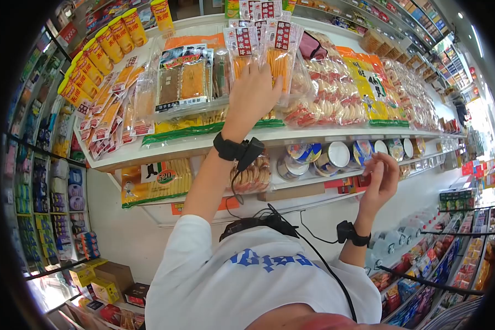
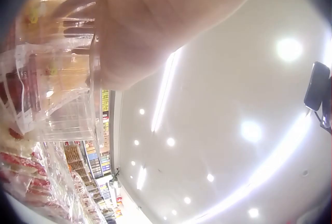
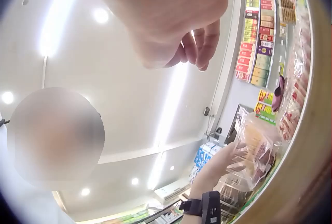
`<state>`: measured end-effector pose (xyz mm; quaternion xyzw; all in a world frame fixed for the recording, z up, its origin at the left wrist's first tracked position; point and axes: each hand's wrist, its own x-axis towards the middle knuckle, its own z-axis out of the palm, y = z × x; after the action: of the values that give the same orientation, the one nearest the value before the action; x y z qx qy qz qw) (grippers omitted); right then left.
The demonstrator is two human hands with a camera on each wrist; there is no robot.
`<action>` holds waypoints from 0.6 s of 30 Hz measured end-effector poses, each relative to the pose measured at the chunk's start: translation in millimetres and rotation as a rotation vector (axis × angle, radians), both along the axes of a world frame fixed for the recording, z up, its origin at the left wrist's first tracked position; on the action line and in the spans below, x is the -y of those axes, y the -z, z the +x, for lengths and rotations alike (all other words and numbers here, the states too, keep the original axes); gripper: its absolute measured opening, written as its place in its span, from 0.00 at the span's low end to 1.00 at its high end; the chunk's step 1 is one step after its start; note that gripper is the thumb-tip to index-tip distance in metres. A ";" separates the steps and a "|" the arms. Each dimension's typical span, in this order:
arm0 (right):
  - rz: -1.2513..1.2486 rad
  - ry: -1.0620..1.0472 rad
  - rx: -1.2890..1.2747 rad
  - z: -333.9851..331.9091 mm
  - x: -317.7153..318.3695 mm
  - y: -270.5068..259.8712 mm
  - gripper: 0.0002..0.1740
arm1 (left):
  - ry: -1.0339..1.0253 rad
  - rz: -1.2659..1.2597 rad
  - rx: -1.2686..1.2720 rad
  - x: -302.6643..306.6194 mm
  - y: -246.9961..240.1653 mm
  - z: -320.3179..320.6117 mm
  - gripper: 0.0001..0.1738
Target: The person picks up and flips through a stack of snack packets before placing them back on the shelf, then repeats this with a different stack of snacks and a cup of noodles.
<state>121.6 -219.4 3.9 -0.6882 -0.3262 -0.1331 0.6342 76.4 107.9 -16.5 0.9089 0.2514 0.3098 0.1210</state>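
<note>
My left hand reaches into a clear plastic tub of snack packets. Its fingers lie among upright clear packets of orange sticks with red-and-white labels. In the left wrist view the fingers show blurred through the tub wall; I cannot tell whether they pinch a packet. The right wrist view has the same hand at the tub from the side. Held up in the air, my right hand has loosely bent fingers and nothing in it, in front of the lower shelf of round tubs.
Left of the tub lie flat packs and loose small packets; yellow canisters line the far left. Right of it are bagged red-and-white snacks and a yellow bag. The white shelf edge runs below. Black cables hang near my chest.
</note>
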 end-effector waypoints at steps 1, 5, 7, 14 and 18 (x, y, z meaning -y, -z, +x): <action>-0.002 0.034 -0.019 -5.7 8.8 1.2 0.10 | 0.007 0.008 0.026 -0.4 -0.3 0.1 0.29; 0.012 0.079 -0.055 -19.8 44.6 12.9 0.09 | 0.135 -0.058 0.265 -10.3 -0.2 2.5 0.25; 0.011 0.052 -0.137 -23.2 52.9 17.7 0.09 | 0.195 -0.099 0.371 -9.6 -8.3 -10.1 0.23; -0.070 -0.339 -0.298 -8.1 45.8 41.2 0.07 | 0.042 0.100 0.138 9.6 -0.8 -62.9 0.33; -0.114 -0.534 -0.155 18.8 -13.5 21.1 0.08 | 0.051 0.434 0.089 21.7 6.2 -69.2 0.37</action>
<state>140.4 -205.9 -17.3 -0.6206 -0.4536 0.1104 0.6300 7.2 86.3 -22.7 0.9050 0.1504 0.3935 -0.0586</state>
